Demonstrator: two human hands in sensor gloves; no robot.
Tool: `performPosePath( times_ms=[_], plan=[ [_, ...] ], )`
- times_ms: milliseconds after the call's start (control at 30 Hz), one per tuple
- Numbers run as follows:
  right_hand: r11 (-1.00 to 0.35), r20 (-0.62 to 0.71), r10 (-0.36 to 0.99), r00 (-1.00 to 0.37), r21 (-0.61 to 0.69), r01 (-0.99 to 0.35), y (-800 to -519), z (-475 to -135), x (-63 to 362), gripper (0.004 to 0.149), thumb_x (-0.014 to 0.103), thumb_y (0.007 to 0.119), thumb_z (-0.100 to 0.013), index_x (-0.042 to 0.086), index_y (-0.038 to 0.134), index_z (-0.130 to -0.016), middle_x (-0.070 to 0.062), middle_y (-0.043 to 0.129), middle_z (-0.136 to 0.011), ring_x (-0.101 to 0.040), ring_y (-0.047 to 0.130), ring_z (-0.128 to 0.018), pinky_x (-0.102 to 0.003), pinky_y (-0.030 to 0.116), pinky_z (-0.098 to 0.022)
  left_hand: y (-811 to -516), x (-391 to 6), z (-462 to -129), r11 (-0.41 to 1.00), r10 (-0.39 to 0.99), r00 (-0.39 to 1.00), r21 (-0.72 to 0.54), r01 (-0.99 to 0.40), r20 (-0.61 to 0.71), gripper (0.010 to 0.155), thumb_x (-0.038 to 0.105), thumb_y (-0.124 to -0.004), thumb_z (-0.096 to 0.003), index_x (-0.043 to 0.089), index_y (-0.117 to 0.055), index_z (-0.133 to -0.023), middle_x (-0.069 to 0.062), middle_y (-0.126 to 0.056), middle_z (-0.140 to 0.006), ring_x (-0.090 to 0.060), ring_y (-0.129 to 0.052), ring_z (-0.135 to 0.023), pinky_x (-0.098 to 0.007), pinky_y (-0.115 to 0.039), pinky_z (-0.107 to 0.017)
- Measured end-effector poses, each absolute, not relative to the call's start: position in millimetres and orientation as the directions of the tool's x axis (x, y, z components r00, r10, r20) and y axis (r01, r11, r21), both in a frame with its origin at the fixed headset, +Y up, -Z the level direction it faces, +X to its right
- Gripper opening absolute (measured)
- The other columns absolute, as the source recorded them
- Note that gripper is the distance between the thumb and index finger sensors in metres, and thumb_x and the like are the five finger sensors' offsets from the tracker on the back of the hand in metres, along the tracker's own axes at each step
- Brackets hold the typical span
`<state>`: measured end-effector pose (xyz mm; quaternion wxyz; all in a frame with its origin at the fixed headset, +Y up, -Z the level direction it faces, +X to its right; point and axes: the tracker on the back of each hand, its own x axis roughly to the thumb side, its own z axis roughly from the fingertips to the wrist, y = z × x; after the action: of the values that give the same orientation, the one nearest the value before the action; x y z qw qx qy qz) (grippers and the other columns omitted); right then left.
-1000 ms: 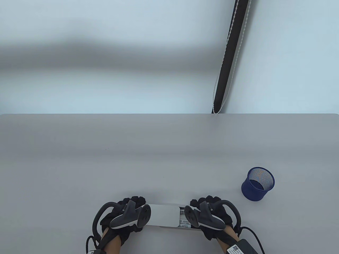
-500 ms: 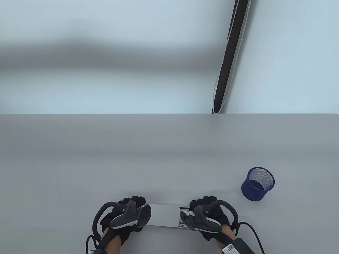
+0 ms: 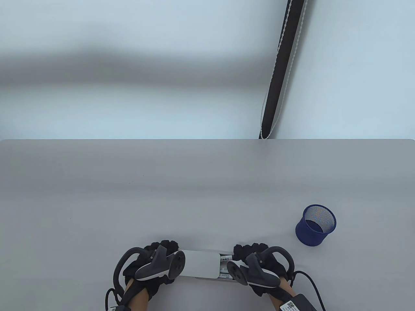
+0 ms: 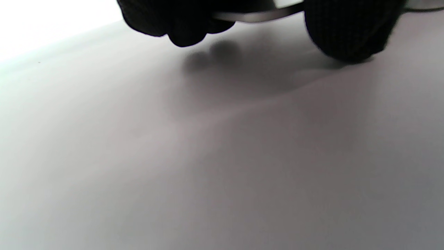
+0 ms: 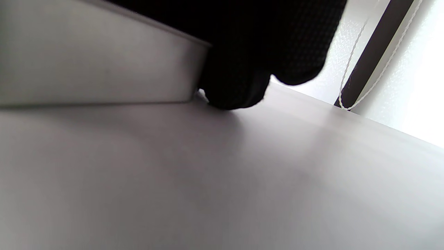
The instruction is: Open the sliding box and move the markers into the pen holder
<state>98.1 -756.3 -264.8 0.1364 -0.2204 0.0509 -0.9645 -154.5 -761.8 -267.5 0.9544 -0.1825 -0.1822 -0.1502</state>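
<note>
A flat white sliding box lies near the table's front edge. Its inner tray is pulled a little out to the right, showing labelled markers in the gap. My left hand grips the sleeve's left end. In the left wrist view its dark fingers and thumb clamp the box's thin edge. My right hand holds the tray's right end. In the right wrist view its fingers curl round the end of the box wall. The blue mesh pen holder stands upright, to the right of my right hand.
The grey table stretches back to its far edge against a pale wall. A dark post with a white cord rises behind the table at the right. Cables trail from both wrists at the view's bottom edge.
My right hand has shifted slightly toward the near edge and its tracker has swung down. The gap showing the markers looks about as wide as before. The left hand has not moved.
</note>
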Motion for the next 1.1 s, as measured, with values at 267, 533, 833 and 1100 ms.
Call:
performPosePath(
  times_ms=[267,533,833,1100],
  plan=[
    [-0.990,0.367,-0.139,-0.920,-0.078,0.119,-750,-270,113,0.047,0.031,0.088,-0.030,0.032,0.079,-0.077,0.005,0.095,-0.070,-0.010,0.105,-0.054,-0.032,0.095,-0.042,-762,-154,-267,0.888,-0.213,0.888,-0.299,0.350,0.407,0.083,0.068,-0.066,-0.0381,0.034,-0.036,-0.107,0.006,-0.052,-0.118,-0.019,-0.068,-0.106,-0.036,-0.069,-0.080],
    [-0.999,0.325,-0.046,-0.945,-0.019,0.042,-747,-274,124,0.046,0.031,0.086,-0.033,0.031,0.080,-0.078,0.005,0.095,-0.071,-0.010,0.106,-0.055,-0.031,0.096,-0.042,-763,-154,-267,0.888,-0.213,0.888,-0.299,0.350,0.407,0.083,0.068,-0.066,-0.0380,0.034,-0.036,-0.107,0.006,-0.052,-0.118,-0.020,-0.068,-0.106,-0.036,-0.068,-0.080],
    [-1.000,0.282,-0.013,-0.959,0.010,0.017,-747,-277,134,0.044,0.030,0.081,-0.037,0.029,0.078,-0.080,0.002,0.093,-0.073,-0.011,0.105,-0.056,-0.031,0.095,-0.043,-763,-154,-267,0.887,-0.217,0.887,-0.296,0.354,0.408,0.083,0.068,-0.066,-0.0381,0.033,-0.035,-0.107,0.005,-0.051,-0.118,-0.020,-0.068,-0.106,-0.036,-0.068,-0.080],
    [-1.000,0.260,0.026,-0.965,0.008,-0.025,-742,-280,146,0.044,0.031,0.081,-0.036,0.027,0.080,-0.080,0.000,0.095,-0.071,-0.013,0.106,-0.054,-0.032,0.095,-0.042,-763,-154,-267,0.887,-0.217,0.886,-0.296,0.354,0.408,0.083,0.068,-0.066,-0.0381,0.033,-0.035,-0.107,0.005,-0.051,-0.118,-0.020,-0.068,-0.106,-0.036,-0.068,-0.080]
  ],
)
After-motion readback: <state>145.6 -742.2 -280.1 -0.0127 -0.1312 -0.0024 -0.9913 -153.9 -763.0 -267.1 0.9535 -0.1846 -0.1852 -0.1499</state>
